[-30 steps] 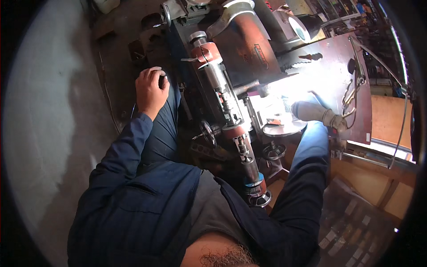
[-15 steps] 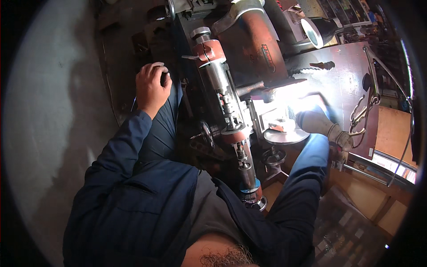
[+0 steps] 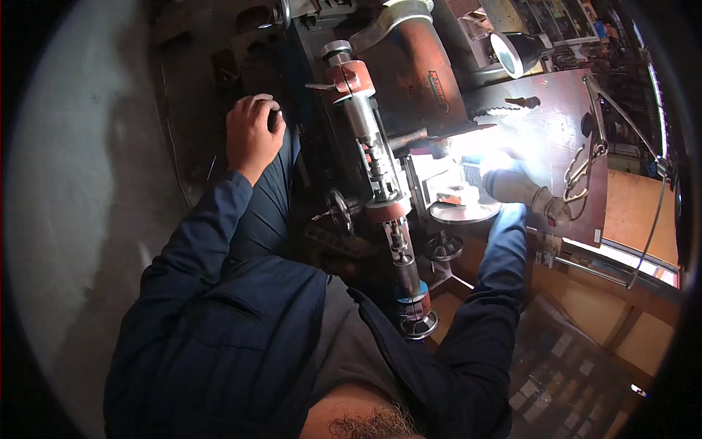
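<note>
My left hand is above my left knee, its back turned up. Its fingers and thumb curl round, with something dark between them that I cannot make out. My right sleeve reaches forward under a lit work lamp; the lamp and its glare hide my right hand. Near that arm are a round metal table and a grinding wheel seen almost edge-on. Between my arms stands a red and steel machine column with a slotted shaft housing.
A handwheel sticks out left of the column, and another handwheel sits below the round table. A large red machine body stands behind. On the right are a flat metal panel, a hanging chain and a second lamp.
The view has shifted slightly, so the machine and right-hand lamp sit a little differently in it. My left hand keeps its curled pose; my right sleeve stays under the lamp.
</note>
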`<state>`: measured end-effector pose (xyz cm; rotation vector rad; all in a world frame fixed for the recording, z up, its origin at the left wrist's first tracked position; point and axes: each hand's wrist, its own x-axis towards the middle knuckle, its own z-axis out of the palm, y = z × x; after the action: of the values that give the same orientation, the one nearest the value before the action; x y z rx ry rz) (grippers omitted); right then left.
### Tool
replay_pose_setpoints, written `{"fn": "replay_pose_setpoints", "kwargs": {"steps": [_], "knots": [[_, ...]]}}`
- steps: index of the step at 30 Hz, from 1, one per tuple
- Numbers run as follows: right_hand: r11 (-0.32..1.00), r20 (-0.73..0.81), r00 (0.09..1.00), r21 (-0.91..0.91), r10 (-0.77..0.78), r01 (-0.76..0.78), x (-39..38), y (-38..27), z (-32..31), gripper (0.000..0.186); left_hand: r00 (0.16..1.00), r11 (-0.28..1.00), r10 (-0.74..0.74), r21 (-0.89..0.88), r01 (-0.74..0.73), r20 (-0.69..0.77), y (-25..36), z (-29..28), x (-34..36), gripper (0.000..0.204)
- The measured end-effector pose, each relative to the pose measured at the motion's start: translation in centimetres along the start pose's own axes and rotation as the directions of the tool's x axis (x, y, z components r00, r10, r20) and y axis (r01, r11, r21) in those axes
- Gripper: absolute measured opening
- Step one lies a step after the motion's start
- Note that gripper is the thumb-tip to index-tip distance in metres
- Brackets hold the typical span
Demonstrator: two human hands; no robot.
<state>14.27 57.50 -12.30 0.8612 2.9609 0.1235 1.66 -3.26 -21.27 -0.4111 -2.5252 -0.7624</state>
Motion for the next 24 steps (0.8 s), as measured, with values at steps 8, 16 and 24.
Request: {"fn": "replay_pose_setpoints", "kwargs": {"steps": [8, 16, 24], "knots": [[1.000, -0.001, 1.000, 0.000, 0.010, -0.010, -1.5, -0.4, 0.3, 0.021, 1.000, 0.999, 0.003, -0.053, -0.003, -0.014, -0.3, -0.5, -0.1, 0.017], [0.997, 0.109, 0.994, 0.074, 0.015, -0.024, -6.8, -1.4, 2.3, 0.020, 0.999, 0.997, -0.037, -0.067, 0.036, -0.021, -0.9, -1.1, -0.6, 0.015], [0.994, -0.011, 0.999, 0.100, -0.051, 0.052, -3.3, -8.8, 4.3, 0.020, 0.999, 0.999, -0.013, -0.036, 0.012, -0.030, -0.8, -1.6, -0.5, 0.015]]}}
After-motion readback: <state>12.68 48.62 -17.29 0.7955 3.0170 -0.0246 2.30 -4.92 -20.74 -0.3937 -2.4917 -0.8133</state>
